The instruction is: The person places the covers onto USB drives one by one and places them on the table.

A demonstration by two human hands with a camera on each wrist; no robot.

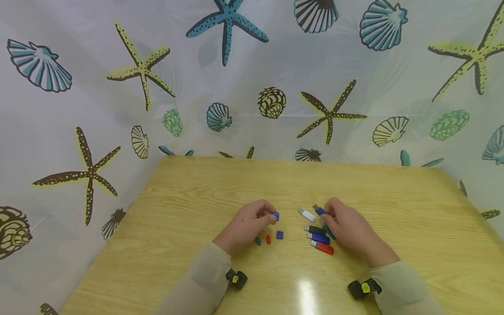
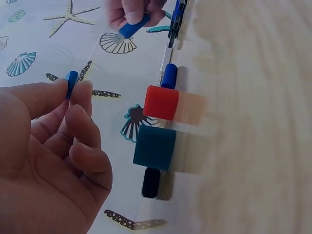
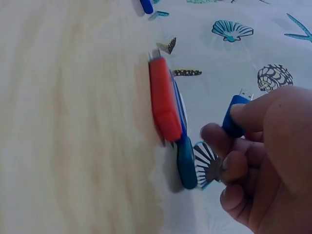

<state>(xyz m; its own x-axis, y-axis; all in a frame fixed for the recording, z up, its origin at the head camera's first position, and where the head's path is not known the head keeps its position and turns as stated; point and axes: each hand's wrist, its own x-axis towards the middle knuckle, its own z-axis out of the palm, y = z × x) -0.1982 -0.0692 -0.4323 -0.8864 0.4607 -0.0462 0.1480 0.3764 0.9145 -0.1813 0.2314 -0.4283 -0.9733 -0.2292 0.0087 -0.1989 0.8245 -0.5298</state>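
My left hand (image 1: 250, 221) pinches a small blue cap (image 1: 276, 216) between thumb and forefinger, above the table. Facing it, my right hand (image 1: 350, 225) holds a blue USB flash drive (image 1: 320, 211), its bare metal plug pointing away from the fingers. In the right wrist view that plug (image 3: 245, 94) shows plainly. Under the right hand lie uncapped flash drives: white (image 1: 308, 215), black (image 1: 316, 230), blue (image 1: 320, 239), red (image 1: 323, 248) and teal (image 1: 329, 232). Near the left hand lie loose caps: teal (image 1: 258, 241), red (image 1: 268, 239), blue (image 1: 279, 235), and a black one (image 2: 151, 183).
The wooden table (image 1: 189, 201) runs back to a white cloth (image 1: 252, 131) printed with starfish and shells, which also hangs at both sides. Each wrist carries a small black camera, one on the left (image 1: 237, 279) and one on the right (image 1: 364, 288).
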